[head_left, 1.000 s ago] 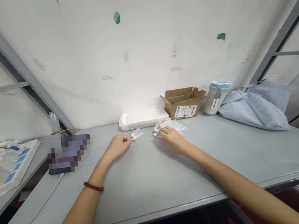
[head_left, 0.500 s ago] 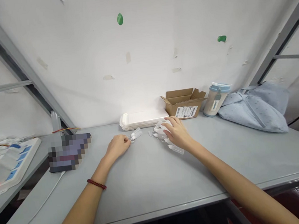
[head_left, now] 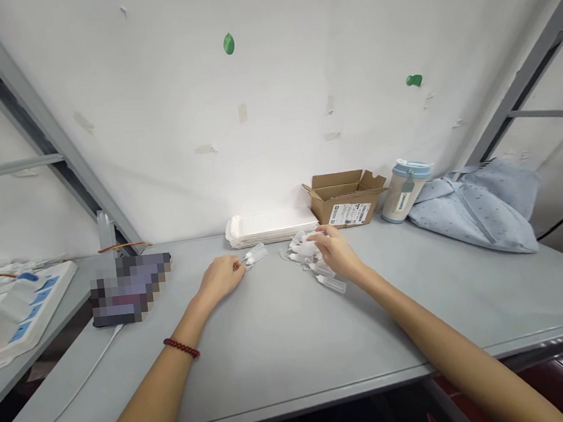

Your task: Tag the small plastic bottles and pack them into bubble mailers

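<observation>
My left hand (head_left: 220, 276) rests on the grey table with its fingers closed. Small clear plastic tubes (head_left: 256, 252) with narrow white tips lie right at its fingertips; what the fingers pinch is hidden. Over the right side of a loose pile of similar clear tubes (head_left: 299, 249) is my right hand (head_left: 337, 252). Its thumb and forefinger are drawn together at the pile, and I cannot make out what is between them. One tube (head_left: 332, 283) lies at the near edge of the pile, below that hand.
Behind the pile lies a stack of white flat sheets or trays (head_left: 273, 224). An open cardboard box (head_left: 351, 207), a tumbler (head_left: 404, 191) and a light blue cloth bag (head_left: 473, 214) stand along the wall. At left are a blurred-out device (head_left: 133, 290) with a cable and a power strip (head_left: 35, 311).
My right hand's spread fingers have drawn together over the tube pile, and the hand has shifted slightly. My left hand has hardly moved. The view has tilted a little.
</observation>
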A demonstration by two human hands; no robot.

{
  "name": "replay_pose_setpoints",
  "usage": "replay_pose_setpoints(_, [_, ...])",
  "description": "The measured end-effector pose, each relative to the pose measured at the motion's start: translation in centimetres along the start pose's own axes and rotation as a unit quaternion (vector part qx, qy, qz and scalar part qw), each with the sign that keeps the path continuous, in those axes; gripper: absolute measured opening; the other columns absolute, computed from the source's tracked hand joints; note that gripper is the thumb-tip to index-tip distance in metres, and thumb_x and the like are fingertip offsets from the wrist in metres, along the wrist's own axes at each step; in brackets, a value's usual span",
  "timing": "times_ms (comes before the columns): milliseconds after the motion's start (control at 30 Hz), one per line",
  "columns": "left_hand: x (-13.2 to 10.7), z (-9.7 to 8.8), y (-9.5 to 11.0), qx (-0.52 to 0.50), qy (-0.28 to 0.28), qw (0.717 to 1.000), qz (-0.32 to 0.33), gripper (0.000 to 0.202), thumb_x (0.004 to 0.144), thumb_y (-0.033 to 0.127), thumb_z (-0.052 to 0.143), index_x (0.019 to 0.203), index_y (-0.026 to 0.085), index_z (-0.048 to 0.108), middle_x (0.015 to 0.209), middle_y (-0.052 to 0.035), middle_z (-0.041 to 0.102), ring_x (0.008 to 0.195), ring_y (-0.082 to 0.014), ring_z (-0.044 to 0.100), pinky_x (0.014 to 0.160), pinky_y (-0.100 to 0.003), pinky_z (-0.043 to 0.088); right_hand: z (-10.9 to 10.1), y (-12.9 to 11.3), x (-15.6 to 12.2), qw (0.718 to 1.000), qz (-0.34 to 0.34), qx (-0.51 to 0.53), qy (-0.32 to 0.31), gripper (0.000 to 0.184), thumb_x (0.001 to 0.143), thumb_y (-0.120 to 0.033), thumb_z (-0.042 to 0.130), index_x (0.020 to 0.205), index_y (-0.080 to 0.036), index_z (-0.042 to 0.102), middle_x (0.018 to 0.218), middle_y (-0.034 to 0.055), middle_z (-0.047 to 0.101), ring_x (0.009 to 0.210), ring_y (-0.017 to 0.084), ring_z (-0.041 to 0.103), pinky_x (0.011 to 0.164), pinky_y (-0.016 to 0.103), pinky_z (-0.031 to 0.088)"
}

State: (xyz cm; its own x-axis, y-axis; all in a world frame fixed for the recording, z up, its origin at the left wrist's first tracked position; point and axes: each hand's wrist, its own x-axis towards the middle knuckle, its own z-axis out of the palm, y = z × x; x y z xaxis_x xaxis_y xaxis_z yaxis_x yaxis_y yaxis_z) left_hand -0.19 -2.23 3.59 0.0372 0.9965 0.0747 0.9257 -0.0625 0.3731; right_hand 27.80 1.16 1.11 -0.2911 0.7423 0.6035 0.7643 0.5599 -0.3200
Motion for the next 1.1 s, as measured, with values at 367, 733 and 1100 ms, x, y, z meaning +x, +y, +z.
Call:
replay_pose_setpoints(367, [0.4,0.1,-1.0,-0.003,0.012,1.000,-0.004,0.019,0.073,0.030,0.042,0.063,0.020,0.054,0.058,-0.0018,0.057,0.055,-0.0162,0.050,0.052,-0.024,0.027,-0.6,-0.3,0.4,0.994,0.002,0.065,0.082,0.028,0.087,-0.017,0.038,0.086,-0.020,0.066,0.102,0.0100,0.056,0.088,0.020,0.056,0.077,0.037,0.047])
replay_pose_setpoints(733, [0.6,0.1,-1.1,0.011,0.043,0.999,-0.010,0.026,0.078,0.032,0.039,0.059,0.019,0.052,0.064,-0.0066,0.061,0.062,-0.0204,0.055,0.053,-0.025,0.028,-1.6,-1.9,0.5,0.986,0.013,0.128,0.104,0.024,0.085,-0.017,0.041,0.091,-0.021,0.064,0.100,0.0087,0.055,0.091,0.021,0.055,0.072,0.036,0.049])
replay_pose_setpoints(1100, [-0.9,0.9,3.0,-0.318,-0.054,0.945,0.050,0.037,0.078,0.049,0.044,0.087,0.016,0.058,0.068,-0.0006,0.059,0.048,-0.0116,0.052,0.051,-0.025,0.040,-2.6,-5.0,-0.1,0.960,0.023,0.277,0.040,0.016,0.084,-0.023,0.050,0.092,-0.022,0.065,0.098,0.0053,0.060,0.088,0.016,0.057,0.072,0.030,0.049])
